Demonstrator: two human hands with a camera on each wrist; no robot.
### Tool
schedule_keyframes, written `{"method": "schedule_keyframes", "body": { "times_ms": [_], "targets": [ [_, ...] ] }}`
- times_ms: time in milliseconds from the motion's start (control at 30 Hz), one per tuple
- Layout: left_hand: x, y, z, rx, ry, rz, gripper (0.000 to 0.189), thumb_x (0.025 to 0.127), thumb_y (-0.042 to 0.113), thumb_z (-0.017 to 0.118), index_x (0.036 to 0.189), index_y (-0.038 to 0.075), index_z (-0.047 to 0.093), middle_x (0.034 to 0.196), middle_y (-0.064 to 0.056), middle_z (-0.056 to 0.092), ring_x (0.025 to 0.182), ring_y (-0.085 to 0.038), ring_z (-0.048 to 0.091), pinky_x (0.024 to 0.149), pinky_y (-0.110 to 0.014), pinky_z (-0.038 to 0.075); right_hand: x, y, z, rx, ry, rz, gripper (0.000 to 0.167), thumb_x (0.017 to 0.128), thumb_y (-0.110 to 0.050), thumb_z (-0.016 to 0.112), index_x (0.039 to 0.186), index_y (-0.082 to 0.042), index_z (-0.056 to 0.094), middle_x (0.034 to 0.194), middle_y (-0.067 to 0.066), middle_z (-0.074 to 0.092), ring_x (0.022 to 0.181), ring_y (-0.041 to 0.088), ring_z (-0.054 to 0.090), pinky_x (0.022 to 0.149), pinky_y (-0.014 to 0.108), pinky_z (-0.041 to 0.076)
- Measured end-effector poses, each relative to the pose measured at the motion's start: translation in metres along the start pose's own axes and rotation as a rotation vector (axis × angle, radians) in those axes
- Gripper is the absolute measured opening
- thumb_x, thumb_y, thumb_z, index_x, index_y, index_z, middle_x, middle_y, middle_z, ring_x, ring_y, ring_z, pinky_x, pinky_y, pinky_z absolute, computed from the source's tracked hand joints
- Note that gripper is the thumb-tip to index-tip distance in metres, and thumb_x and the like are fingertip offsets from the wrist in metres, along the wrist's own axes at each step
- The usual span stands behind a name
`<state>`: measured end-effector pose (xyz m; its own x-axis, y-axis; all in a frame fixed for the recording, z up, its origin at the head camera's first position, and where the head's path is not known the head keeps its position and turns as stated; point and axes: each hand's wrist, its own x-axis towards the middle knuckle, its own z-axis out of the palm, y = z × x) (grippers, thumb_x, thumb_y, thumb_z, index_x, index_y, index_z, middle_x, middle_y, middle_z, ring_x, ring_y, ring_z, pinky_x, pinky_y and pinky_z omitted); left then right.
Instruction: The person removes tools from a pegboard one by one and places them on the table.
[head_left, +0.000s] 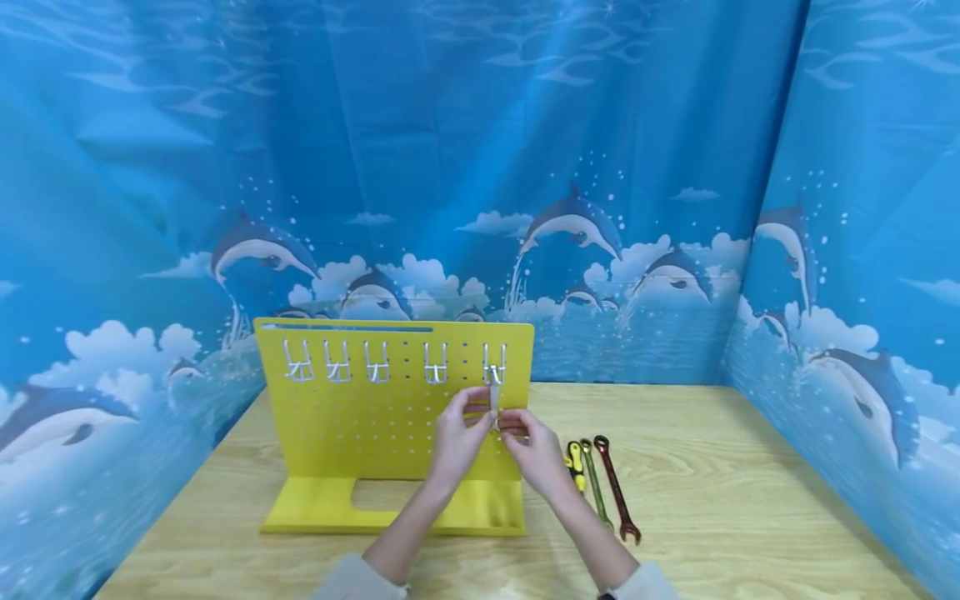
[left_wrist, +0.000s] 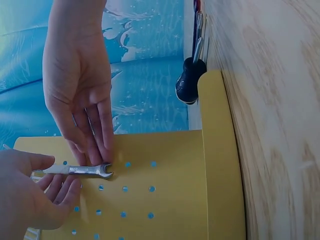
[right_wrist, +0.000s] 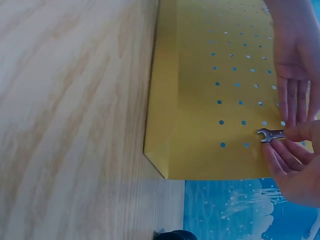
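A small silver wrench [head_left: 493, 394] stands upright in front of a yellow pegboard [head_left: 360, 417], its upper end overlapping the rightmost metal hook [head_left: 501, 357]. My left hand [head_left: 457, 437] pinches its shank between thumb and fingers. From the other side, my right hand [head_left: 536, 454] holds it near the lower, open-jawed end. That jaw end [left_wrist: 106, 171] shows clearly in the left wrist view, close to the board's holes. In the right wrist view, my right thumb [right_wrist: 297, 132] lies along the wrench, with the left fingers [right_wrist: 295, 100] just behind.
More metal hooks [head_left: 377, 362] line the board's upper row. Right of the board, a yellow-and-black screwdriver [head_left: 576, 467], a green wrench [head_left: 596, 483] and a red wrench [head_left: 617, 492] lie on the wooden table [head_left: 712, 500]. A blue dolphin curtain [head_left: 450, 167] surrounds the table.
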<state>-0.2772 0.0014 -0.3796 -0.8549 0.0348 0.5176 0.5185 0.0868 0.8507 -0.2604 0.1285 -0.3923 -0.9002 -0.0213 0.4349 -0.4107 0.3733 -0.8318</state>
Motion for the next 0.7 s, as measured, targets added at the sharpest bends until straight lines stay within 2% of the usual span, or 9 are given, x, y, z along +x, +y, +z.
{"method": "schedule_keyframes", "body": {
  "times_ms": [133,333,467,700],
  "targets": [
    [0.002,0.003,0.004,0.022,0.036,-0.002,0.028,0.079,-0.008,0.064,0.106,-0.006,0.058,0.096,-0.015,0.061,0.089,-0.03,0.06,0.078,-0.028,0.052,0.0,0.001,0.003,-0.065,0.003,-0.006,0.02,0.082,0.008,0.06,0.101,0.006,0.06,0.093,0.013,0.063,0.085,0.026,0.06,0.074,0.027,0.052],
    [0.004,0.006,0.008,0.021,0.052,-0.033,0.022,0.08,-0.006,0.065,0.101,-0.003,0.061,0.092,-0.012,0.063,0.083,-0.027,0.06,0.072,-0.027,0.053,-0.004,0.0,0.002,-0.076,0.001,-0.019,0.013,0.082,0.006,0.062,0.095,0.006,0.06,0.083,0.011,0.062,0.075,0.022,0.059,0.066,0.024,0.052],
    [0.005,0.007,0.009,-0.03,0.055,-0.046,0.022,0.08,-0.006,0.064,0.102,-0.005,0.06,0.093,-0.014,0.063,0.083,-0.027,0.06,0.075,-0.029,0.052,-0.007,-0.003,0.0,-0.064,-0.013,-0.035,0.012,0.083,0.004,0.062,0.094,0.006,0.061,0.079,0.011,0.062,0.073,0.02,0.058,0.065,0.023,0.052],
    [0.003,0.012,0.007,-0.114,0.046,-0.031,0.023,0.08,-0.008,0.064,0.102,-0.008,0.059,0.094,-0.018,0.062,0.082,-0.031,0.059,0.076,-0.034,0.052,-0.011,-0.01,-0.004,-0.06,-0.04,-0.02,0.012,0.082,0.005,0.062,0.094,0.006,0.061,0.077,0.006,0.061,0.072,0.019,0.058,0.064,0.023,0.052]
  ]
}}
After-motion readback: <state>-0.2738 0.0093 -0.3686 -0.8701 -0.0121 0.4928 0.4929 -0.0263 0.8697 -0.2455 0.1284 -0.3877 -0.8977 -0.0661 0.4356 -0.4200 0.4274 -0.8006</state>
